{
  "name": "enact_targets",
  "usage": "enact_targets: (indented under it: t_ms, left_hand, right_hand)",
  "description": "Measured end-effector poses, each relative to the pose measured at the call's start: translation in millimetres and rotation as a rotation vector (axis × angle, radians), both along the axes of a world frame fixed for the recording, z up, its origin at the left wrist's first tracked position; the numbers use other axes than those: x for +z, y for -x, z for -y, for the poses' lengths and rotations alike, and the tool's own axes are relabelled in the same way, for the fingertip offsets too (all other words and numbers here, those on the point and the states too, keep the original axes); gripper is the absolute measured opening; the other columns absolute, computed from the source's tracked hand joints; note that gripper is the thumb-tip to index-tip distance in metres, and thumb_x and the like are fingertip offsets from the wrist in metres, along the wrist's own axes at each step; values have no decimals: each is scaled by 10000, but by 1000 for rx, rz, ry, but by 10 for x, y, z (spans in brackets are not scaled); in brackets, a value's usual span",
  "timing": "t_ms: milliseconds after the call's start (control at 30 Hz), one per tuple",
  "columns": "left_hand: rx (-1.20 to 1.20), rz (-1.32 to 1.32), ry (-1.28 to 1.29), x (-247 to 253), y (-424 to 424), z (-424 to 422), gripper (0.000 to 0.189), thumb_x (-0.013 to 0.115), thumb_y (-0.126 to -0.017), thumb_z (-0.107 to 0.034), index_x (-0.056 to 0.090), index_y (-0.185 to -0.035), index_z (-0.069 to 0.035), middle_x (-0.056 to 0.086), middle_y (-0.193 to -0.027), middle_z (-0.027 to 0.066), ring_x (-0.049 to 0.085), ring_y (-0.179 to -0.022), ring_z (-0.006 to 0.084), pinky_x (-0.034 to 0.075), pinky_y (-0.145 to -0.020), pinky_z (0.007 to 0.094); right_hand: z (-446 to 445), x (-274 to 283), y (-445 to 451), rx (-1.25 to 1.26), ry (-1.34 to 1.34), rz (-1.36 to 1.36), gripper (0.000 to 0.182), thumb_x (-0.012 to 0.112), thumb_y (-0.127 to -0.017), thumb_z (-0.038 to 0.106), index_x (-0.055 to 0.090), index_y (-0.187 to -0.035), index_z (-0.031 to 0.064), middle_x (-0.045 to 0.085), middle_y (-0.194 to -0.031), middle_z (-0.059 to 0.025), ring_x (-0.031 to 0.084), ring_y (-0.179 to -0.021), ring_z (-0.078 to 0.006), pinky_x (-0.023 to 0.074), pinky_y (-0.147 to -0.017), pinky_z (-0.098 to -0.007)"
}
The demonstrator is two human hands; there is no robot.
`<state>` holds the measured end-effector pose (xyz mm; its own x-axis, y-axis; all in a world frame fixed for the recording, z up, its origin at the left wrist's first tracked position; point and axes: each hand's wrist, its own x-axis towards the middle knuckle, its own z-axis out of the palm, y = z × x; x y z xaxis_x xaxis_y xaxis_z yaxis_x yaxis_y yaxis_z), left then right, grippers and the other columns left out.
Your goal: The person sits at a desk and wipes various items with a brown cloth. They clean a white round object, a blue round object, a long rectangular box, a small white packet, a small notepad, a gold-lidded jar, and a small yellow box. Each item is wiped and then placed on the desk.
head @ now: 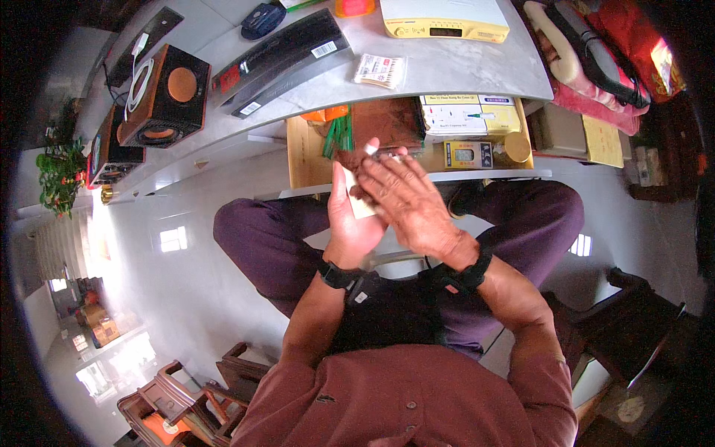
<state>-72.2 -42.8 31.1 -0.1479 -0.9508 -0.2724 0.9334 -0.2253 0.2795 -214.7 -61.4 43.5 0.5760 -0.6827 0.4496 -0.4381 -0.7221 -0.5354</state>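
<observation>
My left hand (353,215) is palm up above the open drawer's front edge, with a small pale card or paper (362,202) lying on its palm. Over it my right hand (406,204) is laid palm down, its fingers covering part of the pale piece. A dark brown, blurred thing (352,161) shows at the left fingers; what it is cannot be told. Behind the hands, the wooden drawer (301,162) holds a brown flat case (382,124), green packets (339,134), a white and yellow box (455,118), a small blue and yellow box (468,155) and a round gold-coloured lid (517,147).
On the grey desk (447,70) are a pack of cotton swabs (380,70), a white and yellow device (447,25), a long black box (285,53) and a wooden speaker (167,95). Folded blankets (592,78) lie at right. A dark wooden chair (184,391) stands lower left.
</observation>
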Motion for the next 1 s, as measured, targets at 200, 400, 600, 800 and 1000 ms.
enact_targets:
  t_ms: [200,400,600,800,1000]
  left_hand:
    - [-144,-31,138,14,-1,-9,616,430,-1060,-550,394,-1531,-154,554,-1446,103,540,-1318,273,425,-1097,520]
    - [-55,-76,66,-91,9,54,656,331,-1063,-594,435,-1512,-128,519,-1486,171,517,-1356,345,401,-1134,556]
    - [8,-205,29,-137,-281,13,548,401,-1057,-552,511,-1416,-152,511,-1472,213,536,-1280,522,367,-1137,666]
    - [96,-147,66,-58,-442,86,595,423,-1041,-577,521,-1429,-137,529,-1480,192,477,-1363,449,349,-1154,610]
    - [-73,-153,126,-153,-223,18,654,366,-1052,-600,497,-1484,-126,598,-1438,82,507,-1377,285,355,-1173,509]
  right_hand:
    - [306,-189,316,-373,-303,258,334,640,-899,39,638,-1229,-19,643,-1208,-214,588,-1141,-406,480,-1010,-455]
    - [59,-28,266,24,-225,256,665,671,-895,187,448,-1495,9,425,-1552,-247,382,-1454,-434,322,-1208,-478]
    - [-78,-128,31,343,-8,30,558,652,-817,67,603,-1371,33,544,-1469,-157,512,-1365,-358,415,-1155,-444]
    - [100,-239,300,-223,-177,116,445,701,-796,-4,644,-1237,7,615,-1284,-195,610,-1170,-369,508,-1013,-457]
    - [2,-47,287,-17,-247,168,706,742,-866,230,476,-1492,43,416,-1563,-229,363,-1471,-412,281,-1227,-505]
